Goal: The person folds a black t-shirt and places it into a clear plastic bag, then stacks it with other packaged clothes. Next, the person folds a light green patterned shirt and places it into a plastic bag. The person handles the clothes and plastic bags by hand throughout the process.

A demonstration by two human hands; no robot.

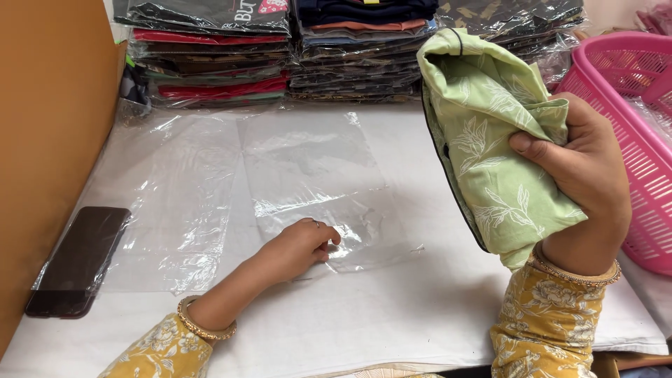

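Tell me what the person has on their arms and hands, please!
Both arms wear yellow sleeves printed with pale flowers and leaves. Each wrist has a thin gold bangle, one on the left and one on the right. The left hand also has a slim ring on one finger. The right hand shows no ring.
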